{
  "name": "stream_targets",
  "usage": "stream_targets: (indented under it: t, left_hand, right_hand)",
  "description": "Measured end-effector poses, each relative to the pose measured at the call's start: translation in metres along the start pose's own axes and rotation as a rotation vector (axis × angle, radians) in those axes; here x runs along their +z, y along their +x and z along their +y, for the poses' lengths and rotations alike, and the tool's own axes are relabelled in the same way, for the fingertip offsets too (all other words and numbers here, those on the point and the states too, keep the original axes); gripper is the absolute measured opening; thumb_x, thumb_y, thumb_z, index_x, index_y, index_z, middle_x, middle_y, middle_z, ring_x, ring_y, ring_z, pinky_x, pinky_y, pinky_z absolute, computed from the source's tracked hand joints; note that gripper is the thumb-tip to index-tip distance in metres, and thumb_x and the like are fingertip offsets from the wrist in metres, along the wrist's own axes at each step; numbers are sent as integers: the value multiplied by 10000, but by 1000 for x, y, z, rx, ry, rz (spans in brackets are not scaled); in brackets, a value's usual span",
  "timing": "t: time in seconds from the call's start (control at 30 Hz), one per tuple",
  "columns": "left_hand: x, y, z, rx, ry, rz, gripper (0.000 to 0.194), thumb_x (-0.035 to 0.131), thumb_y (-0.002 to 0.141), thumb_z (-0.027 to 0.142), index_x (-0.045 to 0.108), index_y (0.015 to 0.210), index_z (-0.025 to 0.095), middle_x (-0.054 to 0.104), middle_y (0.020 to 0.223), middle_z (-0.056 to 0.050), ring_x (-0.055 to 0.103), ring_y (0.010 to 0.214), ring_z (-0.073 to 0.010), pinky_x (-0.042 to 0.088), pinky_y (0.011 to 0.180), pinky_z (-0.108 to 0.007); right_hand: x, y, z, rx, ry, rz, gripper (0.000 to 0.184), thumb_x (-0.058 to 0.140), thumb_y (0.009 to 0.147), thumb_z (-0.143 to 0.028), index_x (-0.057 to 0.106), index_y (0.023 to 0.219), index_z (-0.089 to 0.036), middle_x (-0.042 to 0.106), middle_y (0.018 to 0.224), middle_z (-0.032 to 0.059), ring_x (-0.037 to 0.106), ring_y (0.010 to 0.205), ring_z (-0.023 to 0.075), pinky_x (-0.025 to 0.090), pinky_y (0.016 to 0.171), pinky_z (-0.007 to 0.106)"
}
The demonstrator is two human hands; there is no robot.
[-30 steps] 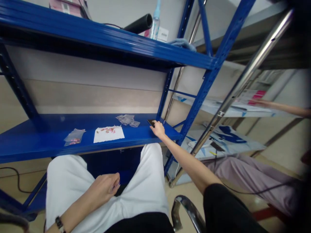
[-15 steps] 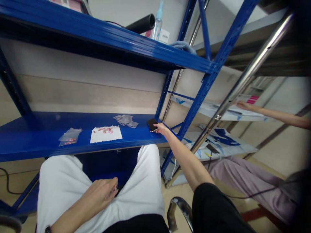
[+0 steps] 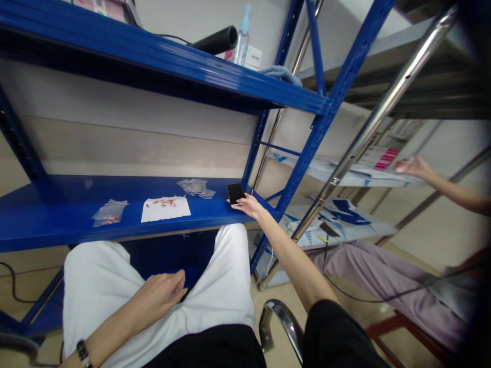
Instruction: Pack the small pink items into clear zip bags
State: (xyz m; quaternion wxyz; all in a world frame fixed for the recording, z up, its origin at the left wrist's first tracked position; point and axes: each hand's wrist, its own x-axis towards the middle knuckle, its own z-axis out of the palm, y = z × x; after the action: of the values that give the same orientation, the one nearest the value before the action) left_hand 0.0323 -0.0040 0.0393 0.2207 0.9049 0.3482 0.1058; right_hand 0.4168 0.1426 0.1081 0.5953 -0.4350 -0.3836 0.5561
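Note:
My right hand (image 3: pixel 251 206) grips the near edge of a smartphone (image 3: pixel 236 193) at the right end of the blue shelf (image 3: pixel 76 191). The phone's dark screen faces up. On my lap rests my left hand (image 3: pixel 165 290), its fingers curled in; what they hold, if anything, is hidden. A white sheet (image 3: pixel 164 214) with small pink and brown pieces (image 3: pixel 169 203) on it lies on the shelf. To its left is a clear plastic bag (image 3: pixel 110 210) with pink pieces inside. Several clear bags (image 3: pixel 196 187) lie in a loose pile between the sheet and the phone.
An upper blue shelf (image 3: pixel 161 61) holds a black tube (image 3: pixel 217 41), a spray bottle (image 3: pixel 242 38) and a blue cloth (image 3: pixel 282 74). Blue uprights and a chrome pole (image 3: pixel 368 120) stand at right. Beyond them a co-worker's hand (image 3: pixel 414 166) is over another shelf.
My right hand has drawn the phone slightly, and its screen shows more fully. The co-worker's hand has lifted away from the neighbouring shelf. The view has shifted a little.

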Motion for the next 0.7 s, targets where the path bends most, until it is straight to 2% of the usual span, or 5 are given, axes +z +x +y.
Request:
stream_targets:
  t: [0.13,0.23,0.43,0.57,0.7]
  left_hand:
    - [-3,-2,2,46,-2,-7,183,401,968,341,472,847,223,622,759,6,585,691,-183,273,605,-288]
    - [-2,-1,-1,49,9,-17,169,407,963,330,478,852,224,619,752,10,573,677,-179,276,602,-285]
    - [-5,0,-4,35,25,28,170,416,960,327,514,870,221,625,780,-10,576,722,-187,313,642,-286]
    - [-13,-2,-2,22,49,77,166,430,959,332,532,893,219,630,806,-24,581,742,-192,335,659,-290]
    - [-23,-4,-3,3,56,135,159,442,957,329,524,883,215,635,806,-20,588,737,-184,353,667,-284]
  right_hand:
    - [0,5,7,-38,-78,-75,239,605,816,-18,556,1021,-133,717,921,125,716,915,253,599,800,421]
    - [-2,12,8,22,-95,-23,172,639,880,-195,581,1028,-128,722,891,135,714,897,257,592,805,438]
    - [-9,31,-3,171,-137,176,376,579,916,-482,600,1017,-121,712,833,124,714,777,229,600,707,362]
    - [-13,40,-12,226,-251,340,395,585,907,-492,599,1011,-111,703,827,130,708,733,220,604,634,335]
    - [-12,43,-20,175,-338,462,441,667,863,-452,521,1132,-135,696,873,120,692,706,202,618,627,393]
